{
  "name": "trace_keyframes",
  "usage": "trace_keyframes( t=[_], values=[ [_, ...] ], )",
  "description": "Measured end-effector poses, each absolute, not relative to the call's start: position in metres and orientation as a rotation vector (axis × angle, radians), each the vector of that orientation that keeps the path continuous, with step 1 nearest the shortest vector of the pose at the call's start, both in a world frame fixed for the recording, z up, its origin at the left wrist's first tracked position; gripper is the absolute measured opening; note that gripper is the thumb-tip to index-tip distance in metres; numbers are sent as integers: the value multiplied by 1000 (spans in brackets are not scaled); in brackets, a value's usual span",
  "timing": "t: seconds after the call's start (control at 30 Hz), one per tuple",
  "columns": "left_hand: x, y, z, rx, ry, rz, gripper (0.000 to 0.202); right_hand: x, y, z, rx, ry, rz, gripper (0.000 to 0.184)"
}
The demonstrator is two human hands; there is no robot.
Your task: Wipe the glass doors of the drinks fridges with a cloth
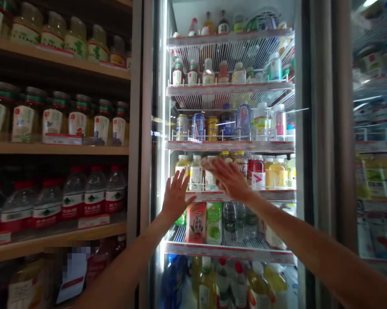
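My left hand [176, 198] is raised with its fingers spread, holding nothing, in front of the left side of a lit drinks fridge. Higher and to the right is my right hand [227, 176], its stretched fingers slightly blurred and nothing visible in them. Both hands are before the shelf with white-labelled drink bottles [196, 174] and a dark red bottle [256, 172]; whether either touches the fridge glass I cannot tell. Just below them stand a red carton [196, 223], a green carton [214, 224] and clear bottles [230, 219].
Wooden shelves [58, 148] with rows of bottles stand at the left, including red-capped water bottles [95, 191]. A metal frame [324, 128] separates this fridge from another at the right. Light streaks reflect across the fridge front. A pale, pixelated rectangle [74, 274] is at the lower left.
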State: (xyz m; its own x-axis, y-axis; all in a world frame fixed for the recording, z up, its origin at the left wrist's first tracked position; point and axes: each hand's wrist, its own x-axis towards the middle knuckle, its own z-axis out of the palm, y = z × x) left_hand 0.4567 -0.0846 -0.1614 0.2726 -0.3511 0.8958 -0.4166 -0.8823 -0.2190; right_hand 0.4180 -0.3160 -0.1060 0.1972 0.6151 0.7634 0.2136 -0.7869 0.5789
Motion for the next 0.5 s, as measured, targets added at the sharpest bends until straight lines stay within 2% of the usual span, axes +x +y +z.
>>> trace_keyframes(
  t=[0.07, 0.13, 0.3, 0.43, 0.5],
  values=[
    [458, -83, -165, 2450, -716, 1691, 66, 421, -312, -89, 2240, 525, 1853, 56],
    [459, -79, -168, 2443, -686, 1679, 67, 424, -305, -85, 2256, 459, 1943, 56],
    [461, -58, -175, 2497, -666, 1665, 65, 427, -287, -105, 2099, 975, 1492, 57],
    [460, -42, -176, 2532, -641, 1665, 63, 433, -271, -80, 2294, 584, 1832, 52],
    [460, -36, -178, 2542, -621, 1648, 61, 436, -260, -86, 2312, 531, 1897, 52]
  ],
)
